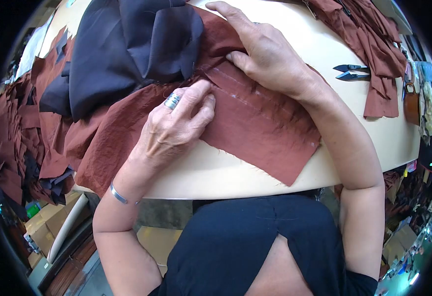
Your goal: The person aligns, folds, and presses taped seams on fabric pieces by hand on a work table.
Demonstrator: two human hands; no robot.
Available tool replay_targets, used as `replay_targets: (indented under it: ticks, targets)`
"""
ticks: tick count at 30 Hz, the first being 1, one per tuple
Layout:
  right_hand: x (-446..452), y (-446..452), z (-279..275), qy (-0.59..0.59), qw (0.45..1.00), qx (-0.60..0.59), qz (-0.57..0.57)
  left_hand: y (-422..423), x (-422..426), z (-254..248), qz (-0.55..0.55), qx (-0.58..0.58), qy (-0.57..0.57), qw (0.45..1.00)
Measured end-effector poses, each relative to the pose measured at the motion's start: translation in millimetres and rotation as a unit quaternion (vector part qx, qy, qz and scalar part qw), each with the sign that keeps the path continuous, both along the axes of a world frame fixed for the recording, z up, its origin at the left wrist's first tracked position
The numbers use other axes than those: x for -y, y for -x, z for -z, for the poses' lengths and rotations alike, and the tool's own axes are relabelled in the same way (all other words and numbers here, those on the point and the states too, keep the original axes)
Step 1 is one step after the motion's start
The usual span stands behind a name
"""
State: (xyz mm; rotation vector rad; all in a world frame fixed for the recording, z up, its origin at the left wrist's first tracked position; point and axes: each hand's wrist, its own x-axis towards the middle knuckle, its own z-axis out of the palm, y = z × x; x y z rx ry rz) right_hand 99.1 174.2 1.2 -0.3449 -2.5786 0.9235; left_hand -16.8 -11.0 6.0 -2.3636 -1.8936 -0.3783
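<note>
A reddish-brown piece of fabric (pixel 263 128) with frayed edges and pale chalk-like lines lies across the table. My left hand (pixel 176 118), wearing a ring, has its fingers closed in a pinch on this fabric beside a fold. Over the fabric's upper part is my right hand (pixel 270 56), its index finger stretched out and its thumb resting on the cloth. Dark navy fabric (pixel 127 54) is bunched on top of the brown cloth, just beyond my left hand. What lies beneath the folds is hidden.
Thread snips (pixel 351 72) lie on the cream table (pixel 221 172) to the right. More brown fabric (pixel 381 64) is heaped at the right edge, near a small brown container (pixel 412 103). Brown and dark cloth pieces (pixel 21 138) hang over the left edge, above cardboard boxes (pixel 53 222).
</note>
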Motion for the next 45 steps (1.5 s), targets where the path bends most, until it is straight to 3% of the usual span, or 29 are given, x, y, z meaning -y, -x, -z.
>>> replay_targets:
  ticks: [2, 5, 11, 14, 17, 20, 23, 26, 29, 32, 35, 38, 44, 45]
  targets:
    - [1, 0, -3, -0.005, 0.999, 0.049, 0.005, -2, -4, -3, -0.001, -0.018, 0.001, 1.0]
    - [0, -1, 6, -0.033, 0.999, -0.039, 0.0, 1, -9, -3, 0.022, -0.051, -0.017, 0.998]
    - [1, -3, -3, 0.029, 1.0, -0.002, -0.001, -1, -5, 0, 0.012, -0.055, -0.017, 0.998]
    - [0, -2, -1, 0.002, 1.0, -0.026, 0.0, 0, -7, 2, 0.048, -0.068, -0.036, 0.996]
    - [-1, 0, -2, 0.035, 0.999, 0.026, 0.01, 1, -6, -5, 0.063, -0.033, -0.001, 0.997]
    - [-4, 0, 2, -0.031, 0.999, -0.013, 0.004, 4, -5, -1, 0.062, 0.006, -0.03, 0.998]
    - [-3, 2, -14, 0.042, 0.991, 0.13, 0.014, -1, -3, 3, -0.02, 0.047, -0.041, 0.998]
    - [-5, 3, -7, 0.005, 1.0, -0.006, -0.023, 3, -3, 6, 0.005, 0.025, -0.047, 0.999]
    - [-3, 14, -26, 0.061, 0.984, 0.17, 0.002, 4, -4, 0, 0.002, 0.014, -0.026, 1.0]
    - [-6, 14, -2, 0.02, 0.999, 0.017, -0.018, 3, -7, -7, 0.008, -0.014, 0.003, 1.0]
    - [-5, 12, 3, 0.008, 0.999, -0.025, -0.018, 2, -7, -5, -0.003, -0.027, 0.015, 1.0]
    - [-3, 11, -14, 0.057, 0.995, 0.086, 0.0, 2, -7, -2, -0.018, -0.015, 0.006, 1.0]
    - [-1, 11, -1, -0.012, 1.0, -0.026, -0.007, 2, -5, -6, 0.013, -0.046, 0.001, 0.999]
    - [0, 9, -4, -0.1, 0.992, -0.069, 0.022, 3, -5, -5, 0.019, -0.048, -0.005, 0.999]
